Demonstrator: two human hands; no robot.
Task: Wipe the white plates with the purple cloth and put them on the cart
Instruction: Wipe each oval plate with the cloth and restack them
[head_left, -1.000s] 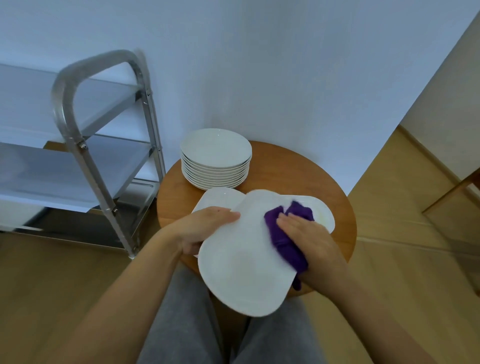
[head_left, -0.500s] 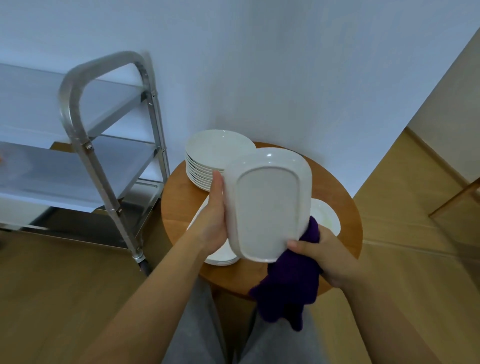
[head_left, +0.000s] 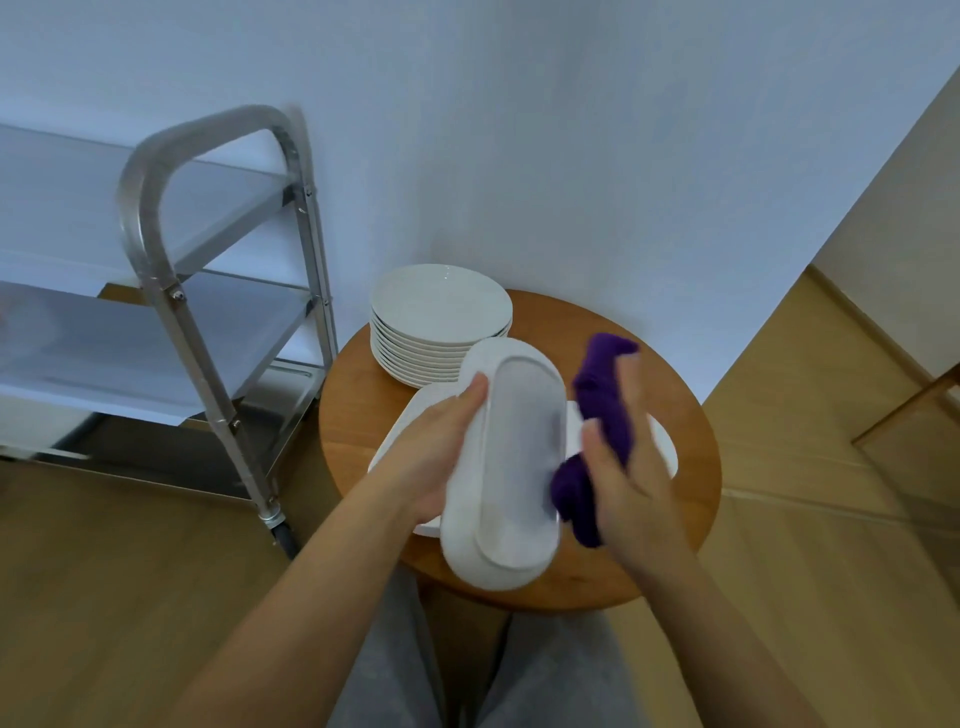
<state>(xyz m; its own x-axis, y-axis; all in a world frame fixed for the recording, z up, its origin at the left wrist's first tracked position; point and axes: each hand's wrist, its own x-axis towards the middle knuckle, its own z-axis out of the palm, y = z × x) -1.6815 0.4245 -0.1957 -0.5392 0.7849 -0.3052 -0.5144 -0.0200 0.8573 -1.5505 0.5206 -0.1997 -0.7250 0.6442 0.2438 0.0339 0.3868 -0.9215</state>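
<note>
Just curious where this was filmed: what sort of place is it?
Probably a dining or kitchen service corner: a stack of white plates on a round wooden table, beside a steel cart.

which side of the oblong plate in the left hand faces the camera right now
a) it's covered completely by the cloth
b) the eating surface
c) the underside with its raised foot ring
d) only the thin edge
c: the oblong plate held by the left hand shows its flat base ringed by a raised foot, while the purple cloth in the right hand sits off to its right side.
</note>
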